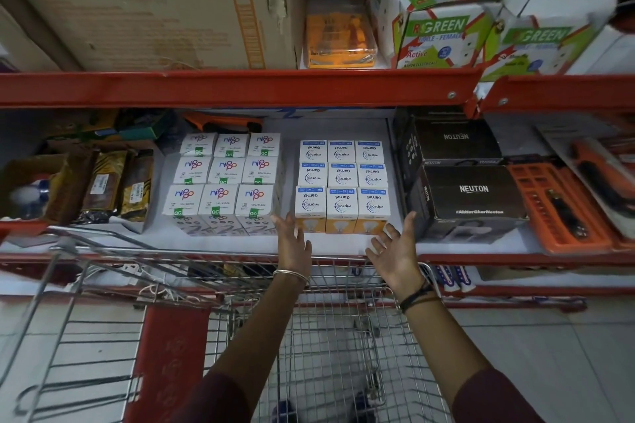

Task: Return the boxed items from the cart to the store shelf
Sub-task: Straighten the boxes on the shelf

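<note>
A block of white and orange Wipro bulb boxes point(342, 182) stands in neat rows on the white-lined middle shelf point(220, 244). To its left stands a similar block of white Nippo boxes point(223, 178). My left hand point(292, 240) is at the front left corner of the Wipro block, fingers spread, holding nothing. My right hand point(393, 247) is at the front right corner, palm turned inward, also with nothing in it. Both hands reach over the wire cart point(330, 336), whose basket shows no boxes in the part I can see.
Black Neuton boxes point(470, 196) stand right of the Wipro block, with orange tool kits point(563, 209) beyond. Brown packets point(103, 185) lie at the left. The red shelf beam point(240, 87) above carries a large carton point(147, 7) and green and white boxes point(436, 27).
</note>
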Available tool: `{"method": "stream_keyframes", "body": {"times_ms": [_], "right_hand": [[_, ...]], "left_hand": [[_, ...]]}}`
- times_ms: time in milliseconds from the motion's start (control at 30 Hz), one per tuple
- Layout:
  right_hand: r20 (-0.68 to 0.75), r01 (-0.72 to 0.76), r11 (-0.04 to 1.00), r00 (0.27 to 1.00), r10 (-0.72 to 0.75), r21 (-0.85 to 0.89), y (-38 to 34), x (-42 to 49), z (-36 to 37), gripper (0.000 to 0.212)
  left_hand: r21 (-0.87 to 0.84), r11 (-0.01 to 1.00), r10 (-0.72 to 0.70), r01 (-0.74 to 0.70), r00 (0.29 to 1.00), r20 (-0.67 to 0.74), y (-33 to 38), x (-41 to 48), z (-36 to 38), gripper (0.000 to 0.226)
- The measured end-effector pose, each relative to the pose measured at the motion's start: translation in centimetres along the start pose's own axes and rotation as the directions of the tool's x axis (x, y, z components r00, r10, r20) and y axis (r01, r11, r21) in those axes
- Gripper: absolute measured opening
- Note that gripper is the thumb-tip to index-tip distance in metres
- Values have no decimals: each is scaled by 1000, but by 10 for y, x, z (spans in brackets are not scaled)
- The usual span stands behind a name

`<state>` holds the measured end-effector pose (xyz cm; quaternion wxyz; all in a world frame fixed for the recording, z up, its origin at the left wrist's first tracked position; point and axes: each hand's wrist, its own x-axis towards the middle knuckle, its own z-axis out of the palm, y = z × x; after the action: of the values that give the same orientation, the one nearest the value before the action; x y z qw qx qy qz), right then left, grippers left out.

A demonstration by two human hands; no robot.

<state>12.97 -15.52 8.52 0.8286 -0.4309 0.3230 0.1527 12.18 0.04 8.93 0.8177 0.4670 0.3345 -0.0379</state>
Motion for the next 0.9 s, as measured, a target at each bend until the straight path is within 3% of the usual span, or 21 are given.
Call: {"method": "stream_keyframes", "body": {"times_ms": [67,167,233,300,367,467,600,667,733,900], "right_hand": [[9,33,998,999,-32,-54,0,-10,-5,82],[19,230,924,972,-236,-305,0,-40,-23,62],[73,433,752,885,-461,-496,-4,-64,-43,48],[144,568,528,755,-640,-631,-18,-77,-67,44],[232,573,240,628,-742,-784,-40,-70,-94,48],[388,390,-183,551,-739,-902,-78,-40,-135,71],[520,213,-503,595,-613,-838,-113,-5,-166,99],[536,158,-584,631,-561,-796,-121,5,-167,108],[535,123,-627,662,-525,-769,-124,15,-167,110],[527,90,-653,677,-514,-752,-129,31,-166,106]], "left_hand": [[-153,988,-7,-1,999,-53,-2,-9,0,61],[-128,985,106,-117,990,-91,-7,-42,10,50],[2,971,239,-239,971,1,-13,-66,24,36],[235,876,387,-420,905,174,-23,-84,39,37],[412,651,485,-638,766,422,-34,-86,57,51],[560,93,398,-823,546,737,-50,-71,92,67],[552,-392,245,-736,495,834,-71,-42,139,79],[543,-550,238,-634,505,830,-80,-27,152,82],[517,-632,208,-578,516,831,-87,-13,158,81],[484,-687,154,-541,543,825,-94,4,165,94]]}}
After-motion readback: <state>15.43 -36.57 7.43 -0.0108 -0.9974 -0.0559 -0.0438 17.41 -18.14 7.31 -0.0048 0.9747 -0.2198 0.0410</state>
